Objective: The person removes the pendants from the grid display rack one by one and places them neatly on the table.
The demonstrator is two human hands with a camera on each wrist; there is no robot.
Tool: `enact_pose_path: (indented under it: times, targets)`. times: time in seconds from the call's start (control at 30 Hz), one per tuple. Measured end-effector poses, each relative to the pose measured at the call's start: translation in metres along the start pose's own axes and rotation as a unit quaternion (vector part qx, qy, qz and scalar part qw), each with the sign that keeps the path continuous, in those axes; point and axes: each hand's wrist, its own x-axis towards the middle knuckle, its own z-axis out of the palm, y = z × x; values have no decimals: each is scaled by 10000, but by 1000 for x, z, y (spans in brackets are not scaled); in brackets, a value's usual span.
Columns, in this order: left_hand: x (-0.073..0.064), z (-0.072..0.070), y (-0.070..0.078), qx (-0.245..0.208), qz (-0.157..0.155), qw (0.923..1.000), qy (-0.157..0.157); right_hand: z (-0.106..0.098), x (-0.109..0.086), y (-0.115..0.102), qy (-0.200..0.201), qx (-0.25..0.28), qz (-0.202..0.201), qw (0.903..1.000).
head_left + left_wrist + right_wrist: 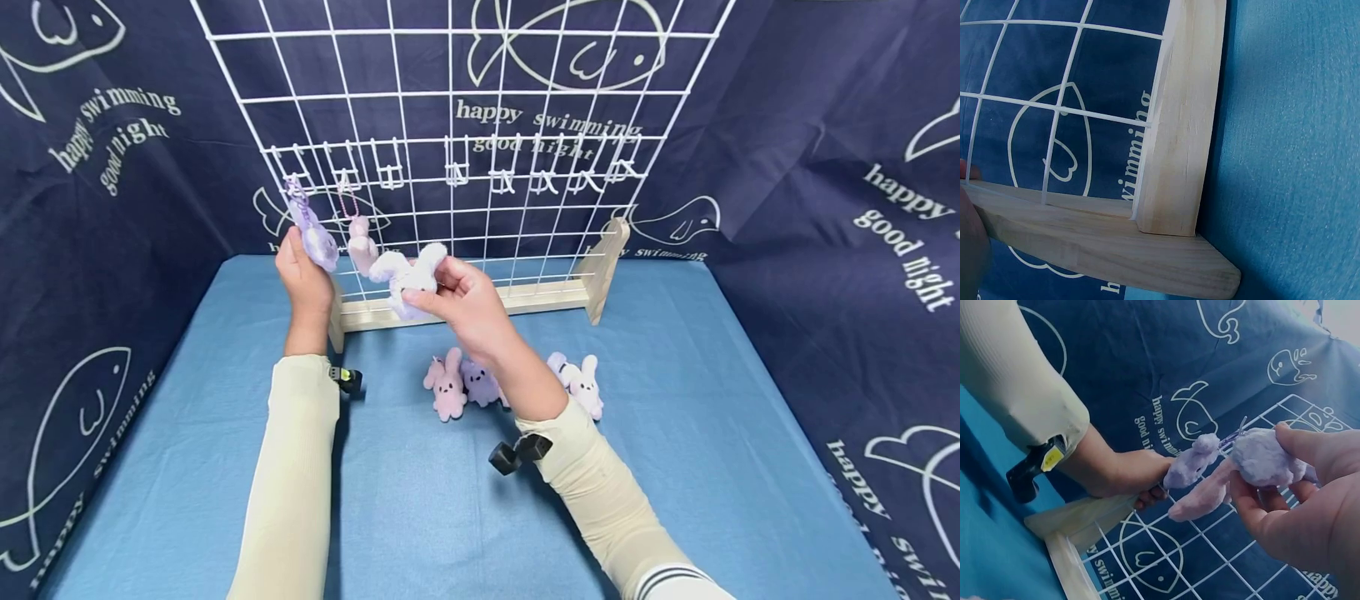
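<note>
My right hand (472, 304) pinches a pale lavender bunny plush keychain (408, 279) between thumb and fingers, ears up, in front of the white wire grid rack (487, 192). In the right wrist view the plush (1263, 456) overlaps a hanging pink bunny plush (1204, 490). My left hand (306, 271) grips the upper end of the rack's left wooden support (1094, 512), its fingers curled round the far side. Beside that hand a purple bunny plush (318, 242) hangs from the leftmost hook. The pink one (362, 243) hangs by a bead chain from the neighbouring hook.
Several white hooks (457, 173) line one row of the grid. On the blue cloth (420, 500) lie a pink bunny (447, 387), a purple bunny (480, 383) and a white one (585, 387). The right wooden support (603, 267) stands behind them. Dark printed fabric (90, 250) surrounds the table.
</note>
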Motion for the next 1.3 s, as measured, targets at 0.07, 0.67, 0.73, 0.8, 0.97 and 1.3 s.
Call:
enact_pose_path:
  times: [0.07,0.67,0.73,0.8,0.97,1.3]
  targets:
    - [0,0,1,29,3,10000,-5,-2,0,0,-3,-137,101,9999]
    - [0,-1,0,104,12,9999,-52,-13,-3,8,-208,-1246,296,9915]
    - [0,-1,0,119,5,9999,-45,-15,-3,11,-228,-1455,211,9889]
    - [0,-1,0,133,-5,9999,-36,-17,-3,13,-243,-1714,103,9848]
    - [1,-1,-1,18,-54,10000,-39,-20,-3,17,-495,-1778,278,9824]
    - [2,-2,-4,-100,-79,9999,-70,-23,-2,28,-1246,-2252,596,9645]
